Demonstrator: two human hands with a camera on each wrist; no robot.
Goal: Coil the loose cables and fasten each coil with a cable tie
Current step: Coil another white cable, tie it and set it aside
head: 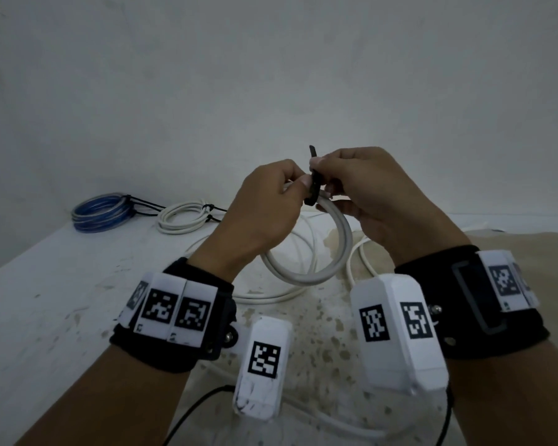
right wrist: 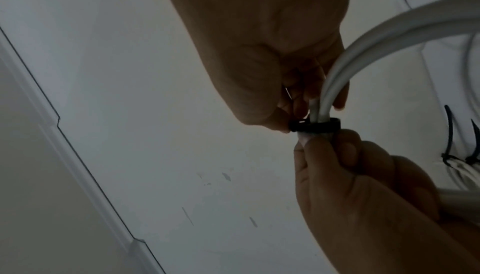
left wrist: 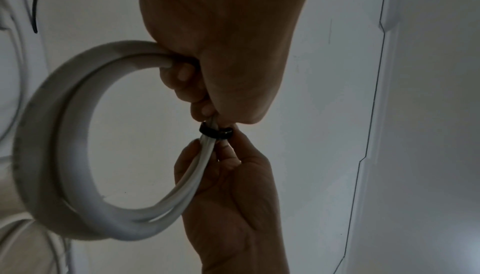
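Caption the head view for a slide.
Both hands, left and right, cinch a black tie around a white coil; two tied coils lie behind.

A white table (head: 45,300) carries the things; its top is flecked with dark marks and bears a tan, blotchy stain toward the right side. At the far left corner, against the wall, lies a blue cable coil (head: 100,212) bound with black ties. Just beside it, further along the far edge, lies a smaller white cable coil (head: 182,217), also tied. Loose white cable (head: 271,296) loops across the middle of the table.
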